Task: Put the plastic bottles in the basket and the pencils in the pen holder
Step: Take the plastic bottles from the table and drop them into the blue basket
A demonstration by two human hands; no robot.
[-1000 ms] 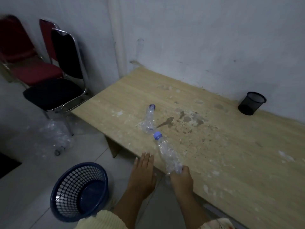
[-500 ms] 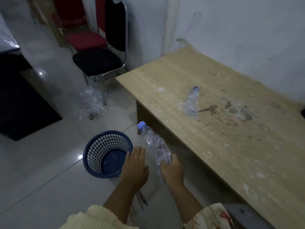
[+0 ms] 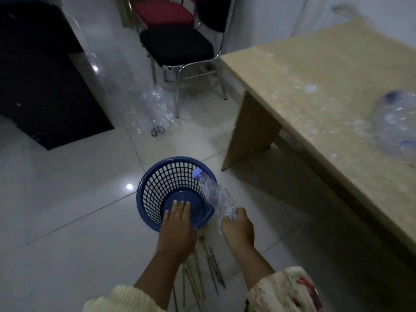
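A blue mesh basket (image 3: 155,188) stands on the floor tiles with nothing inside it. My right hand (image 3: 238,229) grips the base of a crumpled clear plastic bottle (image 3: 213,193) with a blue cap, which slants over the basket's right rim. My left hand (image 3: 176,228) hovers flat over the basket's near rim, fingers together and holding nothing. Several pencils (image 3: 202,271) lie on the floor under my forearms. A second crushed bottle (image 3: 396,127), blurred, lies on the wooden table (image 3: 315,70) at the right edge. The pen holder is out of view.
Black and red chairs (image 3: 177,46) stand against the wall to the left of the table. Crumpled clear plastic (image 3: 150,109) lies on the floor by the chair legs. A dark cabinet (image 3: 36,70) fills the upper left.
My view has swung left and down from the table to the floor. My right hand has carried the bottle off the table to above the basket's rim, and my left hand moved along over the basket.
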